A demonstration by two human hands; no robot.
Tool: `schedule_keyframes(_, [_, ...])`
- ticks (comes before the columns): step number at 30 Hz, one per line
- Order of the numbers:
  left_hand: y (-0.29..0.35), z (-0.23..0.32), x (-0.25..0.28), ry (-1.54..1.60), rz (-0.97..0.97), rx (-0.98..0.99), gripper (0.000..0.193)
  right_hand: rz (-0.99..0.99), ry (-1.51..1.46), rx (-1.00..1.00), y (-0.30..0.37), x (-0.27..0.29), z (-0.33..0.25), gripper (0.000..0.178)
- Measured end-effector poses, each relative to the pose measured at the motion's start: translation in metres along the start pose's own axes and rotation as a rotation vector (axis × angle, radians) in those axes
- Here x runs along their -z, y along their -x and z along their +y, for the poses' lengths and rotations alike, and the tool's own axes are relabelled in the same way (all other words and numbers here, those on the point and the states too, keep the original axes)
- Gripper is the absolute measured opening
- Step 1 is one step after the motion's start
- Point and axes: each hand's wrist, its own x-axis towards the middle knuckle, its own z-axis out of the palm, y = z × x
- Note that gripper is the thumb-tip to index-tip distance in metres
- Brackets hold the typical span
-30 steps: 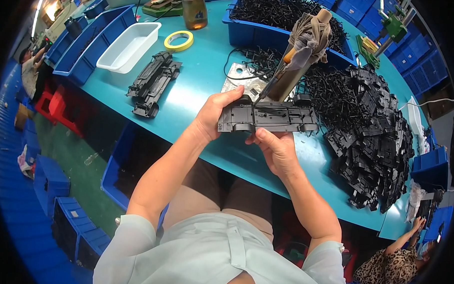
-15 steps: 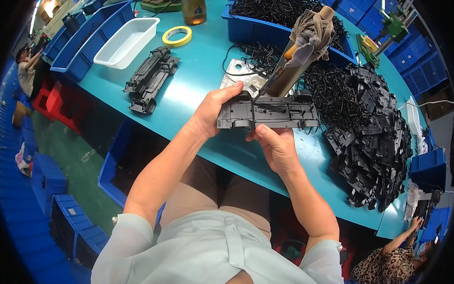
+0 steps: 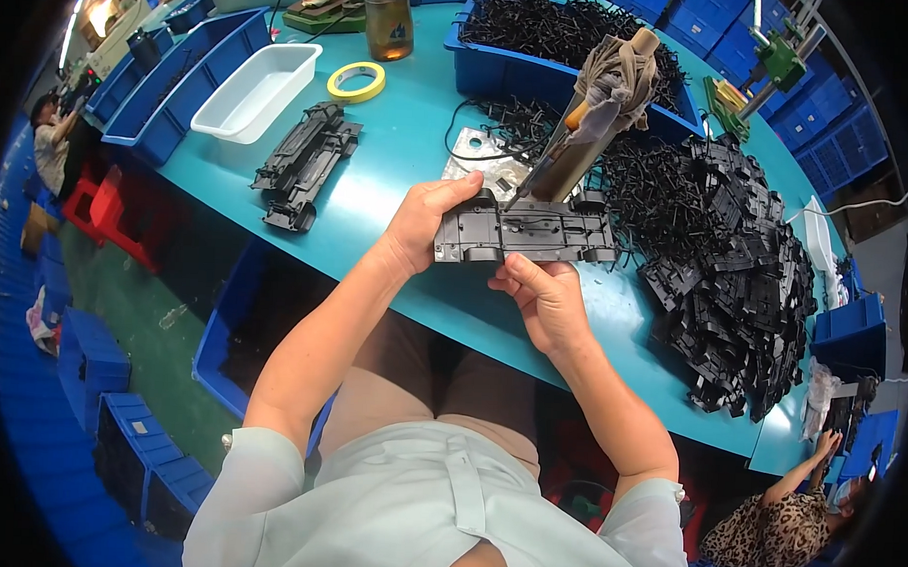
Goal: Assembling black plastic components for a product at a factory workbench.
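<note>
Black plastic model-car chassis [image 3: 551, 234] spans left to right on its long axis over the tabletop [image 3: 399, 127], held in both hands: left hand [image 3: 413, 225] wrapped around its left end, thumb forward, right hand [image 3: 550, 302] pinching its near edge. Farther off, a jug [image 3: 385, 36] bears a blue emblem.

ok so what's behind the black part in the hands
Beyond the black part, a silver plate lies on the teal table, and a slanted cylinder topped with wrapped cloth rises. The plate's near edge and the cylinder's lower end are covered and can't be seen.
</note>
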Motion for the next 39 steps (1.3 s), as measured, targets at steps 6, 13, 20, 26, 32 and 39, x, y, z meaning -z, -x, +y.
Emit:
schedule_keyframes(6, [-0.003, 0.007, -0.001, -0.019, -0.005, 0.049, 0.035, 0.01, -0.029, 0.015, -0.002, -0.003, 0.0, 0.016])
schedule_keyframes(13, [-0.007, 0.01, 0.002, -0.023, -0.015, 0.084, 0.036, 0.008, -0.007, 0.03, -0.006, -0.009, -0.005, 0.012])
schedule_keyframes(20, [-0.013, 0.009, 0.006, -0.006, -0.006, 0.11, 0.037, -0.004, 0.002, 0.069, -0.011, -0.012, -0.005, 0.013])
schedule_keyframes(26, [-0.016, 0.009, 0.007, -0.007, -0.002, 0.119, 0.037, -0.007, 0.0, 0.089, -0.013, -0.012, -0.001, 0.013])
schedule_keyframes(32, [-0.016, 0.013, 0.004, -0.031, -0.005, 0.125, 0.037, 0.02, -0.023, 0.087, -0.014, -0.014, -0.001, 0.015])
schedule_keyframes(39, [-0.016, 0.014, 0.005, -0.021, -0.037, 0.138, 0.037, 0.018, -0.012, 0.089, -0.013, -0.016, -0.002, 0.016])
